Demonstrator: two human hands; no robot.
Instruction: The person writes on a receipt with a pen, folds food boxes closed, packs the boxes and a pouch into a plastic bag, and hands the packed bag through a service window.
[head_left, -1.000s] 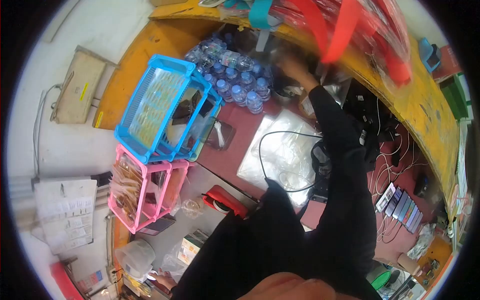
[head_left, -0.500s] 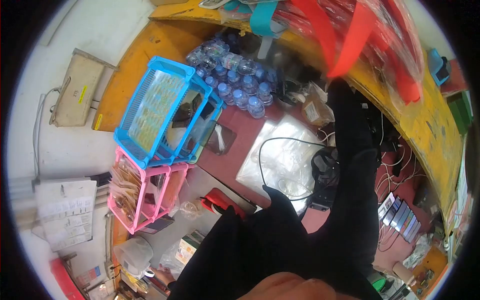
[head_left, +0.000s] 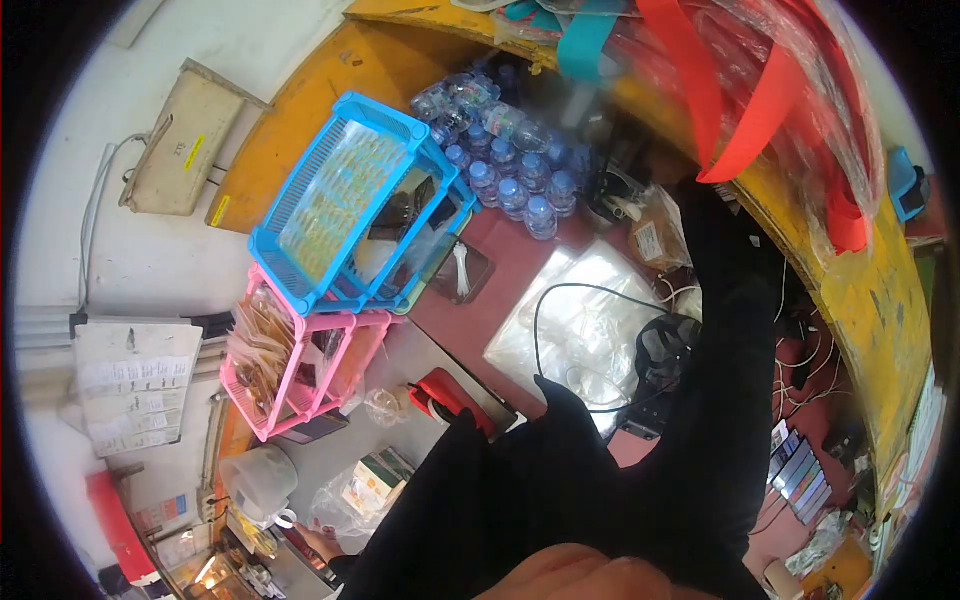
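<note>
My left hand [head_left: 322, 545] near left, beside clear plastic bag [head_left: 334, 508]. My right sleeve [head_left: 735, 330] runs far, to yellow shelf [head_left: 872, 300]; right hand hidden. Bottles [head_left: 513, 197] left of sleeve.

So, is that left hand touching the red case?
Apart: the head view shows a small box and grey tabletop between left hand and red case.

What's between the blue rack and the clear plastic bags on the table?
The head view shows a dark flat object with a slim white item on it, then bare red tabletop.
</note>
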